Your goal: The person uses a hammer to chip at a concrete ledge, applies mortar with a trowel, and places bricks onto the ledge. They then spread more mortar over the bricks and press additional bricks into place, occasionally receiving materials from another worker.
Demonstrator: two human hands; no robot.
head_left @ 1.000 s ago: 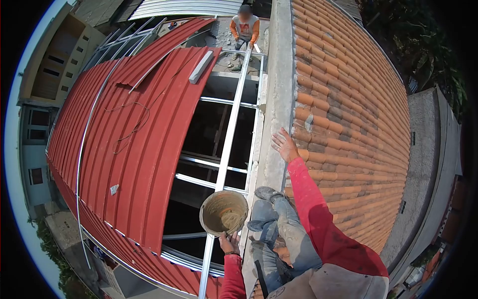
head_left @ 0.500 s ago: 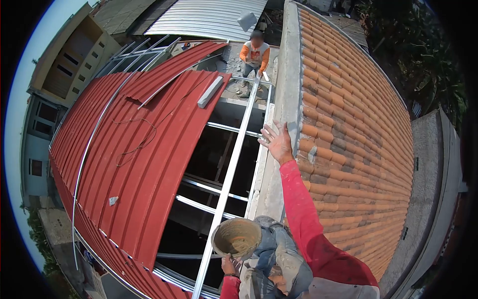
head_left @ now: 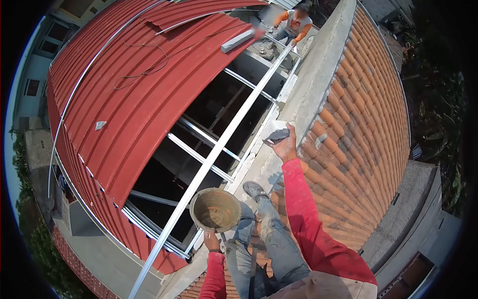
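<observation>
My left hand (head_left: 211, 241) grips the lower rim of a mortar bucket (head_left: 215, 209), a dull, stained tub with only some residue visible inside. It is held in front of my knees, beside a long silver metal beam (head_left: 226, 133). My right hand (head_left: 285, 145) is stretched forward over the concrete wall top, its fingers closed round a grey block (head_left: 277, 133). The block's upper face is pale and its near face is dark and rough. My palm hides part of it.
Red corrugated roofing (head_left: 144, 99) lies left of a dark opening crossed by metal beams. Orange roof tiles (head_left: 348, 164) slope away on the right. A co-worker (head_left: 296, 26) in orange sleeves crouches at the far end, a hand near the beam. A pale bar (head_left: 237, 41) rests on the red roofing.
The grey block was in the air above the co-worker; now my right hand, open before, is closed on it. The bucket has moved left and up in view as the camera tilted down.
</observation>
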